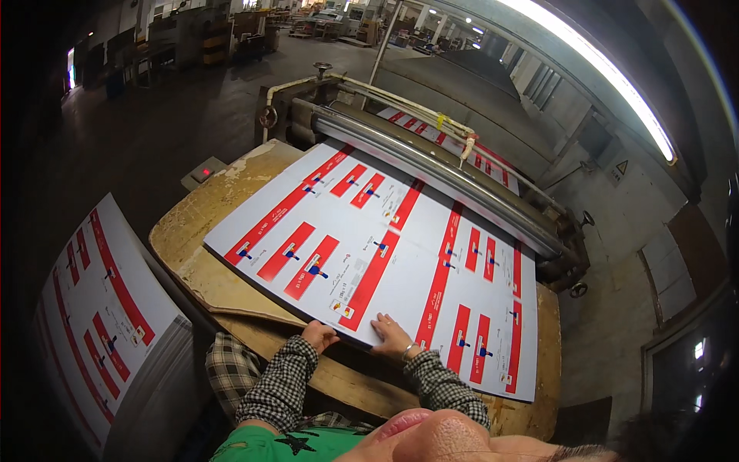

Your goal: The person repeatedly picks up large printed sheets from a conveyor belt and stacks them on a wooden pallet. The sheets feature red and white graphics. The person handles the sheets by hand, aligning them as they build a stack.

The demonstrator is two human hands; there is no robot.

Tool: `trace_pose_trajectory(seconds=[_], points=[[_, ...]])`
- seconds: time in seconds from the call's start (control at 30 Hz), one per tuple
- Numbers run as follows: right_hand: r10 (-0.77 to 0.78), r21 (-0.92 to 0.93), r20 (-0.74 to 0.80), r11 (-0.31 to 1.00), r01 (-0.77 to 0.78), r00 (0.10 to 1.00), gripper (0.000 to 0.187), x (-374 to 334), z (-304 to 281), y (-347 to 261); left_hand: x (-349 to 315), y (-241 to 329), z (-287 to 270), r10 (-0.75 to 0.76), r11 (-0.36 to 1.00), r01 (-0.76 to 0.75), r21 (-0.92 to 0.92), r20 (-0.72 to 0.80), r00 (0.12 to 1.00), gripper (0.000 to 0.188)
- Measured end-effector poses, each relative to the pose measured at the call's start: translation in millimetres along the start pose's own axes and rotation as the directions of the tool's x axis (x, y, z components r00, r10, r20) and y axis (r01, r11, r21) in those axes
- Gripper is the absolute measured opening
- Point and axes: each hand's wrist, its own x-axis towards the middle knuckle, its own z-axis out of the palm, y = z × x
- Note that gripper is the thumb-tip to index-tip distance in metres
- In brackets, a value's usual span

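Observation:
A large white printed sheet (416,266) with red bands and small blue marks slopes across a worn wooden feed table. Its far edge runs in under the metal roller (416,165) of a machine. At the sheet's near edge my left hand (319,336) is closed, fingers pinching the rim. To its right, my right hand (392,336) rests palm down near the same edge, fingers stretched out on the surface. A dark layer shows beneath the sheet's near edge; I cannot tell what it is.
A tall stack of similar printed sheets (100,316) stands at the left. The wooden table (192,239) has chipped edges. Handwheels (268,117) sit at the machine's ends, and a pipe with a nozzle (468,146) spans above the rollers. A small box with a red light (204,173) is beside the table.

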Motion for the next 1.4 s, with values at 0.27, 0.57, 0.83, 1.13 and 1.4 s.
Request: trace_pose_trajectory(seconds=[0.27,0.57,0.83,1.13,1.4], points=[[0.073,0.387,-0.280,0.921,0.043,0.957,0.031,-10.9,-57.2,-8.2,20.8,-18.5,-13.8,-0.042,0.970,-0.015,-0.243,-0.231,0.972,0.023],[0.032,0.396,-0.011,0.918,-0.025,0.999,0.036,-0.9,2.7,10.8,39.3,-26.6,-22.9,0.042,0.999,-0.043,0.002,-0.159,0.986,0.033],[0.376,0.352,-0.244,0.893,-0.280,0.894,0.059,51.8,-6.8,26.1,1.6,4.1,9.0,0.043,0.991,-0.041,-0.125,0.010,0.999,0.032],[0.009,-0.011,0.040,1.000,-0.009,0.999,0.075,-1.9,-5.6,-6.0,-2.7,5.5,8.1,0.042,0.998,-0.042,-0.040,0.003,0.999,0.032],[0.075,0.501,-0.209,0.864,0.041,0.975,0.034,-13.6,-50.1,-2.7,35.7,-27.2,-22.2,0.003,0.971,-0.057,-0.231,-0.227,0.974,0.010]])
